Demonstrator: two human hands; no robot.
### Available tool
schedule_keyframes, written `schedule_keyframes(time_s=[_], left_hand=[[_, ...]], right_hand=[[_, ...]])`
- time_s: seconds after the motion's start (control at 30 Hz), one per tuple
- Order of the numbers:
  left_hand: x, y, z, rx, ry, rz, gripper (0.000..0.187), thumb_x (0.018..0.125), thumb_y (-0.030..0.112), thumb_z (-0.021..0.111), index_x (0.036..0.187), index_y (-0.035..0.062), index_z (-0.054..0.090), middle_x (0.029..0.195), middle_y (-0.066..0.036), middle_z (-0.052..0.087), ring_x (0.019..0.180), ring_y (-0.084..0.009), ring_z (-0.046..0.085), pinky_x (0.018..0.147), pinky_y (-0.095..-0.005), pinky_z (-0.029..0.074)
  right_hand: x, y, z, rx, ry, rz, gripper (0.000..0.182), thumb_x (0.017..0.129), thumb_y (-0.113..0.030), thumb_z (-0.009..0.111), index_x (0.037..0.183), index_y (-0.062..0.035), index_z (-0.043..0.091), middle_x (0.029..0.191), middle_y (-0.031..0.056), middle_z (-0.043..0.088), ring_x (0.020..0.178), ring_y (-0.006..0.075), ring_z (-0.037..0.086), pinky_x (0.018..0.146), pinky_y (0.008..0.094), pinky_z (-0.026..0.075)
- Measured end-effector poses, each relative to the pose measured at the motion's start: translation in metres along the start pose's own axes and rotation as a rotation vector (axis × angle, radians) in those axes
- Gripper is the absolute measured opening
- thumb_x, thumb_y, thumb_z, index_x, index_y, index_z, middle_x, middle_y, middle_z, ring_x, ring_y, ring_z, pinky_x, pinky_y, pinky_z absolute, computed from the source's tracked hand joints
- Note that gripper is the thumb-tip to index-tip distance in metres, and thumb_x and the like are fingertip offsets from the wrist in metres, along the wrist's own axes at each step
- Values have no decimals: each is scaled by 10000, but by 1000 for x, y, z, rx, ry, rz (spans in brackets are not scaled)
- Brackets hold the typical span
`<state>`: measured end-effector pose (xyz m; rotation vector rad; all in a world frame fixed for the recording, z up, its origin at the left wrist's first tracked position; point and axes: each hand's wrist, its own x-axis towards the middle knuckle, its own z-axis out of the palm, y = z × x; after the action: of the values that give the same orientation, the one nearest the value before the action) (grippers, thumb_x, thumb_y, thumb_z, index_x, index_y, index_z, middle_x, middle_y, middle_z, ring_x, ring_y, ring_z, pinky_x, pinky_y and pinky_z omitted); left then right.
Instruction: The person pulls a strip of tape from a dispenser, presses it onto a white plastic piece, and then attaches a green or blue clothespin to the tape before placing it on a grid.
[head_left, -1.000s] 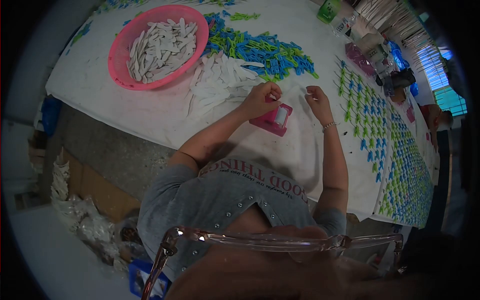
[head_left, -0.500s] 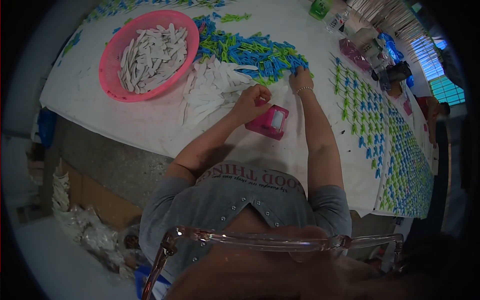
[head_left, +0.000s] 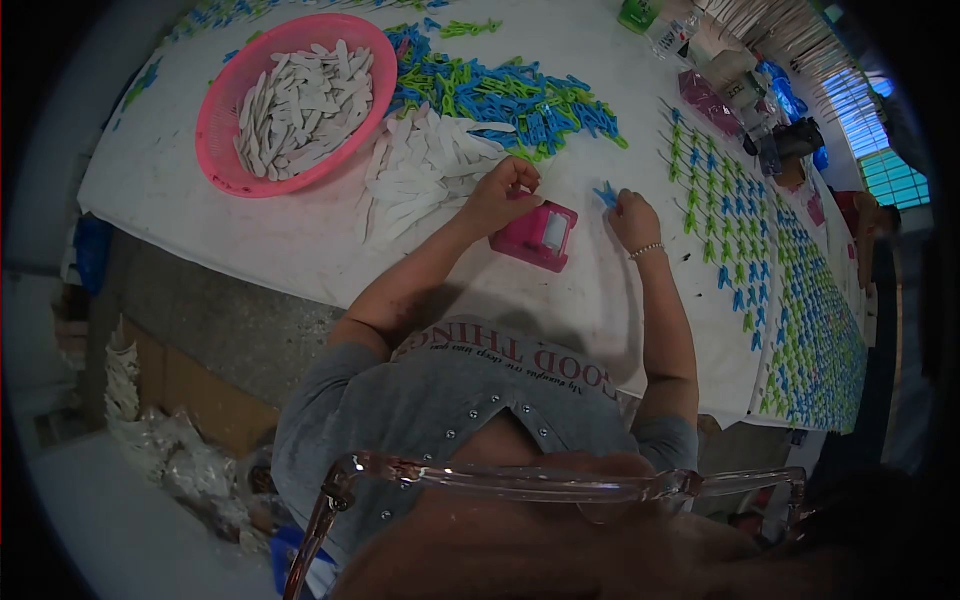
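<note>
My right hand [head_left: 637,222], with a bracelet at the wrist, pinches a blue plastic clip [head_left: 605,194] above the white table cover. My left hand [head_left: 503,194] is closed with curled fingers at the upper left edge of a pink box [head_left: 522,243]. That box has a pale rectangular piece in its right side. Whether anything sits between the left fingertips is hidden. Beyond my hands lies a heap of blue and green clips [head_left: 500,98]. Left of it is a loose pile of flat white strips [head_left: 430,165].
A pink basket [head_left: 215,160] full of similar white strips stands at the left. Rows of blue and green clips on thin stems [head_left: 725,235] cover the right side. Bottles [head_left: 638,14] and bags sit at the far right, where another person [head_left: 862,225] is partly visible.
My right hand has drawn back from the clip heap, toward me and to the right, with a blue clip in its fingers. The left hand stays nearly still by the pink box.
</note>
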<state>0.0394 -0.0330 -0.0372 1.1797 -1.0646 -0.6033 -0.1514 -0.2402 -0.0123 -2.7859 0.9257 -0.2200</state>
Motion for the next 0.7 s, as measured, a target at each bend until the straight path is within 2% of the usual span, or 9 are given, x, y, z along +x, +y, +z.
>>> schedule_keyframes(time_s=[0.17,0.23,0.3,0.37,0.47,0.57,0.63,0.67,0.7], left_hand=[[-1,-1,4,-58,-26,-4,305,771,41,682,1013,80,500,941,0,550,871,-72,526,747,-221,429],[-1,0,5,-78,-30,-8,308,769,36,681,1014,80,501,942,-1,548,871,-73,527,750,-222,431],[-1,2,5,-96,-31,-11,310,766,30,681,1014,79,501,942,-1,547,872,-74,528,752,-223,432],[-1,2,5,-141,-31,-34,320,763,34,691,1012,85,496,912,25,515,820,-59,450,759,-214,381],[0,4,3,-99,-22,-2,319,762,31,689,1009,85,495,913,22,513,824,-60,454,760,-215,382],[1,4,2,-128,-19,-10,322,759,28,689,1007,87,493,914,20,512,829,-62,459,763,-217,384],[1,4,2,-147,-24,-25,327,757,24,688,1010,89,491,917,20,512,830,-63,461,764,-220,385],[1,4,2,-165,-29,-40,332,756,20,687,1013,90,489,919,20,512,831,-64,464,764,-223,385],[0,6,2,-165,-32,-42,332,756,20,687,1013,90,489,919,20,512,831,-64,464,764,-223,385]], right_hand=[[-17,-7,-6,72,-239,74,227,758,-216,662,846,-46,541,876,173,599,777,347,609,673,419,488],[-13,-9,8,112,150,0,241,778,-222,646,925,-64,541,936,171,581,808,353,609,689,428,490],[-5,-14,14,121,112,0,249,785,-228,642,950,-73,539,948,170,571,810,358,604,695,434,489],[3,-14,21,132,75,-2,257,793,-233,639,974,-82,537,960,170,562,813,362,600,700,441,487],[10,-10,30,81,71,15,241,802,-227,629,980,-92,537,929,163,556,813,362,594,696,446,483],[3,-11,30,95,116,5,215,799,-223,633,922,-71,544,856,155,552,763,342,586,661,422,477],[-2,-7,30,251,101,-47,170,809,-190,646,861,-54,559,789,101,558,678,233,583,604,348,464],[-5,-6,32,252,101,-44,170,809,-190,646,861,-54,559,789,101,558,678,233,583,604,348,464],[-9,-7,31,404,99,-1,154,826,-177,647,838,-47,566,777,65,559,652,170,562,579,309,447]])
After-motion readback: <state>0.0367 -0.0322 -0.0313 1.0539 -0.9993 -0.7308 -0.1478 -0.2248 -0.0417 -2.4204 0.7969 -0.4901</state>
